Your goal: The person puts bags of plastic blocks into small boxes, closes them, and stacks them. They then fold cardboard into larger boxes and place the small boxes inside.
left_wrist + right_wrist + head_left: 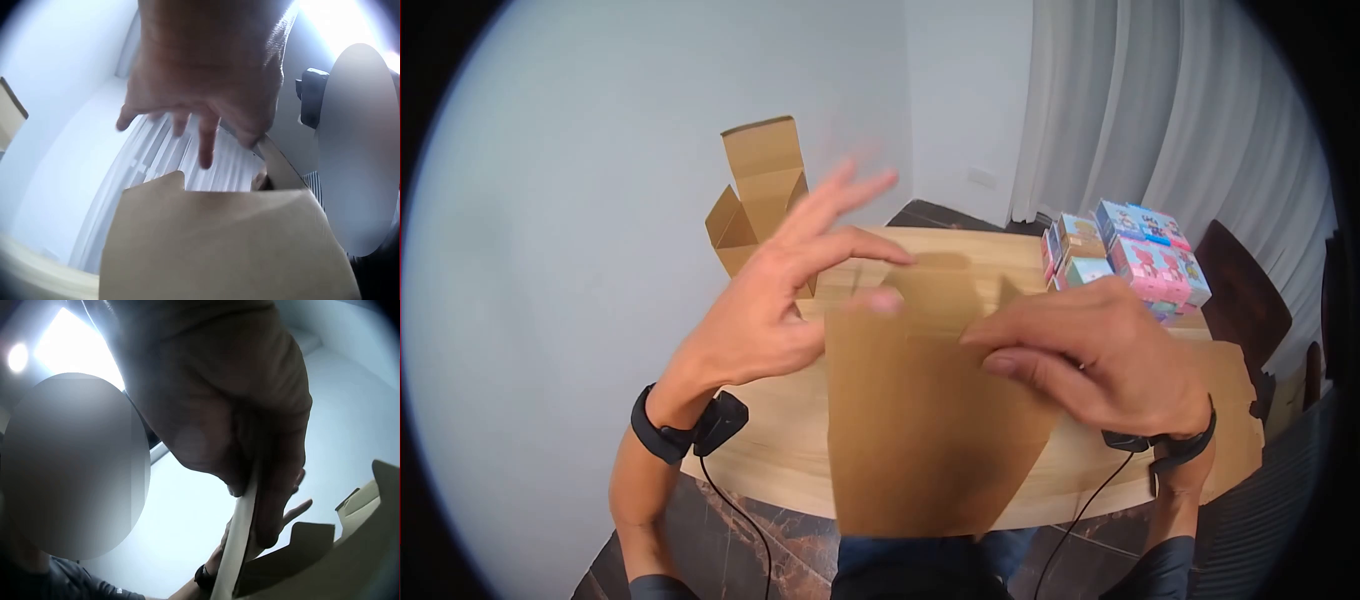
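A brown cardboard box [920, 420], with its flaps up, stands tilted over the near part of the table. My right hand [1100, 350] pinches one of its upright panels between thumb and fingers; the right wrist view shows that panel [240, 544] edge-on under the fingers. At the box's upper left is my left hand [785, 265], blurred, its fingers spread and thumb by the cardboard edge. From the left wrist, those fingers [207, 144] reach out straight beyond a cardboard panel [231, 244], with nothing gripped between them.
Behind my left hand, another open cardboard box [765, 190] stands on the wooden table [770, 430]. Small printed boxes [1150, 260] are stacked at the back right. Flat cardboard [1230, 420] overhangs the right edge, near a dark chair [1240, 285]. Cables hang from both wrists.
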`<state>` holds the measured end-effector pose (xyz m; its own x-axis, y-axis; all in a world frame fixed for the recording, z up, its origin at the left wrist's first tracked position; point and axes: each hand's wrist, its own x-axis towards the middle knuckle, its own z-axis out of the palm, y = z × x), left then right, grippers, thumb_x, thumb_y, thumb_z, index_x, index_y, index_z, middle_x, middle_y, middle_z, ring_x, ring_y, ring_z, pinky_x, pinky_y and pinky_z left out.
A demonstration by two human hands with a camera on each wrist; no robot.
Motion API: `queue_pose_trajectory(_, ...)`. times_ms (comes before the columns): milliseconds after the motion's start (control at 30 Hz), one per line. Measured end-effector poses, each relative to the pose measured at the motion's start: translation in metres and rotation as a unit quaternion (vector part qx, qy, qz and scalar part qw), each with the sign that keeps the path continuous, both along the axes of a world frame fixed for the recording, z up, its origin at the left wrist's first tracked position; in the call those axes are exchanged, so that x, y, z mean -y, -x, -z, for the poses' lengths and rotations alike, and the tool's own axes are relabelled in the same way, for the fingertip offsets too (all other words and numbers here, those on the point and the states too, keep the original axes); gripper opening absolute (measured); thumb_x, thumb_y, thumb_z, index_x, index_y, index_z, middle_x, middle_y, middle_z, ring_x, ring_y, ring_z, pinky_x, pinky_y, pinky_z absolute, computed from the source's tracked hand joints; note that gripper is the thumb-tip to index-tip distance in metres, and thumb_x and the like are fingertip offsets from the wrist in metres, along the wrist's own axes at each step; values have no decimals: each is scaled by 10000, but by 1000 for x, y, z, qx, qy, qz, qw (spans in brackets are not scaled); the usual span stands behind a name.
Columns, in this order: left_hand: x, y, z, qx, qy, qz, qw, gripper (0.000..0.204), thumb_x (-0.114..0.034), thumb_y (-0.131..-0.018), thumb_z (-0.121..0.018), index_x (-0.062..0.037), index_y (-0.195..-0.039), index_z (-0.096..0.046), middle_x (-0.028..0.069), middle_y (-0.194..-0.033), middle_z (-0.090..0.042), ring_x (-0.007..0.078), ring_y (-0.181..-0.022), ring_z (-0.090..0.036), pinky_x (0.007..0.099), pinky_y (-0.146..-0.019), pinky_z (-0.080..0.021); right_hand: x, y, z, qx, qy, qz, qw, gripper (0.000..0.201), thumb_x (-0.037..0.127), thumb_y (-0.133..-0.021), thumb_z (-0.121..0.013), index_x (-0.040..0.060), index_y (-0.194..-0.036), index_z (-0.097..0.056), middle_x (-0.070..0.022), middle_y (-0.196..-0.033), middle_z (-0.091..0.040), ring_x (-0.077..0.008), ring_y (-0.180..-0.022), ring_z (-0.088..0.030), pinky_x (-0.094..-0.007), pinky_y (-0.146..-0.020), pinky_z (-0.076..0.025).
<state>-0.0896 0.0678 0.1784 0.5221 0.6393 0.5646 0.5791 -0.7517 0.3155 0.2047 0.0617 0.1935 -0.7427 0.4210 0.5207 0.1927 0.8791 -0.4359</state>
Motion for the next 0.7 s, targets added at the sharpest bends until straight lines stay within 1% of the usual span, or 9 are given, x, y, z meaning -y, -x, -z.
queue_pose_trajectory(100,13,-7,21,-79,129,31,988,703,-238,-825,-845,-129,-1459,-562,128,-1649,-378,402,-1540,-301,512,-1231,-293,12,4,24,17,-70,48,996,219,14,-825,-718,-1,-1043,-715,-118,-786,-678,-294,-643,-677,-367,-526,-503)
queue_pose_trajectory(200,47,-19,31,-4,236,-66,969,856,-340,-871,-807,-90,-1572,-385,229,-1649,-324,453,-1543,-249,542,-1230,-280,47,2,18,43,-199,95,974,265,18,-757,-737,3,-1022,-722,-71,-767,-606,-223,-579,-630,-347,-489,-490)
queue_pose_trajectory(267,61,-22,29,-84,66,-152,983,928,-156,-831,-814,-92,-1607,-310,166,-1624,-388,373,-1497,-376,482,-1230,-291,77,1,14,57,-233,106,965,271,18,-753,-739,1,-1022,-723,-60,-771,-584,-196,-559,-610,-345,-480,-484)
queue_pose_trajectory(300,60,-21,29,-80,65,-155,983,928,-156,-831,-814,-92,-1607,-310,166,-1624,-388,373,-1497,-376,482,-1230,-291,92,0,15,49,-281,137,949,231,89,-848,-718,17,-1065,-747,-118,-932,-666,-224,-703,-659,-334,-548,-516)
queue_pose_trajectory(367,56,-20,26,135,4,-126,983,872,-105,-874,-745,-47,-1612,-285,195,-1604,-393,340,-1483,-391,451,-1226,-295,99,8,19,41,-329,170,928,221,159,-943,-697,33,-1109,-771,-176,-1092,-747,-251,-847,-709,-323,-616,-547)
queue_pose_trajectory(433,44,-20,28,172,14,-92,981,844,-35,-872,-675,-39,-1617,-276,179,-1526,-455,299,-1469,-395,438,-1222,-303,93,19,30,-25,-400,206,893,360,45,-696,-781,84,-1053,-755,-33,-805,-705,-147,-577,-646,-288,-470,-443)
queue_pose_trajectory(500,39,-28,34,327,130,-104,930,835,104,-826,-492,-55,-1612,-259,160,-1386,-479,242,-1329,-444,421,-1176,-331,77,4,21,82,-355,114,924,273,17,-756,-752,5,-1028,-726,-65,-818,-591,-170,-595,-623,-353,-496,-492)
queue_pose_trajectory(567,18,-19,65,250,57,-75,964,815,103,-815,-404,-64,-1601,-268,123,-1289,-488,204,-1234,-454,389,-1108,-396,54,6,36,28,-180,92,979,253,22,-781,-762,2,-1030,-721,-86,-854,-612,-198,-634,-646,-362,-531,-505)
queue_pose_trajectory(700,0,-27,91,384,255,-43,886,740,60,-900,-407,-57,-1609,-234,140,-1316,-490,235,-1218,-506,374,-1094,-414,16,9,75,-12,-69,124,990,230,42,-814,-782,-3,-1029,-711,-110,-918,-653,-275,-742,-677,-377,-633,-546)
